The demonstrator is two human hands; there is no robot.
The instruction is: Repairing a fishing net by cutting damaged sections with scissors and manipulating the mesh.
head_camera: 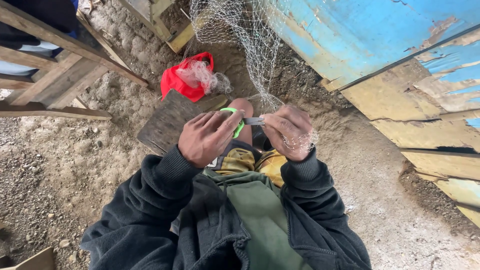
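1. Clearly, the left hand [207,137] is curled shut around a pair of scissors [242,122], its fingers through the green loop handle; the short grey blades stick out toward the other hand.
2. Just beyond the blade tips, the right hand [289,131] is pinched closed on a gather of fishing net [250,45], with more mesh draped over its wrist. Exactly which strand sits between the blades is probably too fine to tell from this view.
3. Judged from its look, the net is very light, limp and easily snagged; it would hold best bunched between thumb and fingertips close to the blades, kept taut so a single strand stands clear.
4. The scissors look small, stiff and light, and are best held by the loops, as they are now.
5. Above the grip the net rises in a hanging sheet, past the person's bare knee.
6. Farther out, up and to the left of the grip, a red bag [182,80] holds a wad of tangled net, next to a dark wooden board [165,122] on the dirt ground.
7. To the right stands a peeling blue and yellow wall [400,60].
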